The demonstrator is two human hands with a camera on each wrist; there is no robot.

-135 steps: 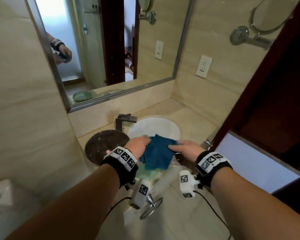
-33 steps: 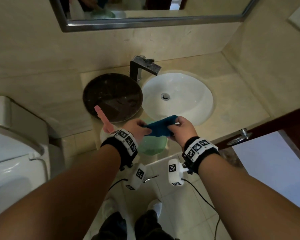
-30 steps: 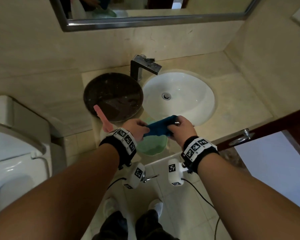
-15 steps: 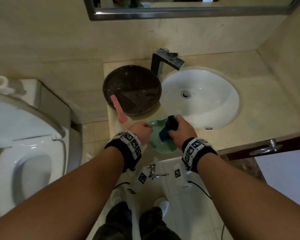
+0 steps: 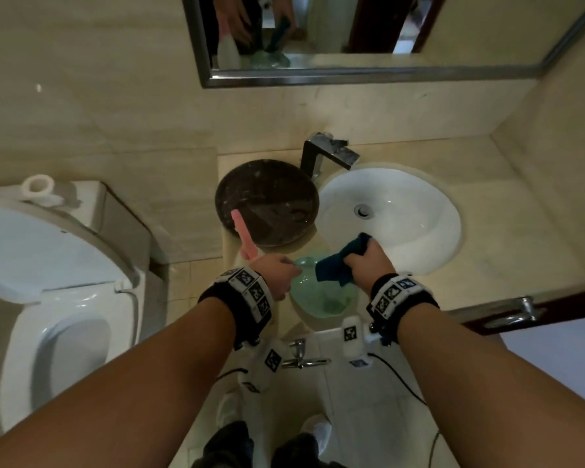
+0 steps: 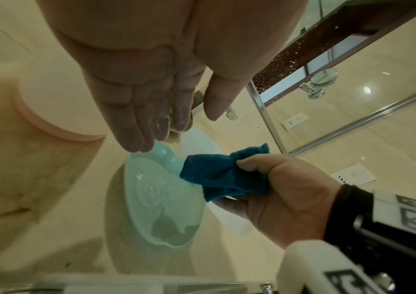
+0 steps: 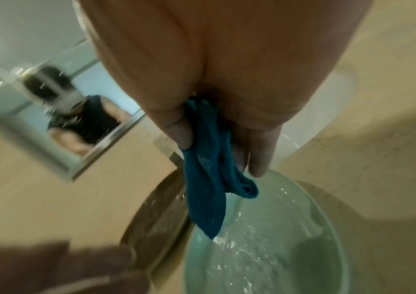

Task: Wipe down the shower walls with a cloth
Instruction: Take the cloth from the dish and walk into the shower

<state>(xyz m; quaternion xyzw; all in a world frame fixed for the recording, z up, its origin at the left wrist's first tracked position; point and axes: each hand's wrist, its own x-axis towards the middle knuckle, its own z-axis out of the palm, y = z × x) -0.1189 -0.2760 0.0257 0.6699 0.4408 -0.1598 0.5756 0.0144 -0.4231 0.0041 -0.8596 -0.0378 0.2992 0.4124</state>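
The right hand clenches the bunched blue cloth over the green basin on the bench, its tail pointing left toward the slack, empty left hand just beside.

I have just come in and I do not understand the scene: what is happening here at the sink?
A person stands at the bathroom counter. The right hand grips a wet blue cloth over a pale green basin of water. The left hand hangs open beside it, holding nothing. No wall wiping has begun.
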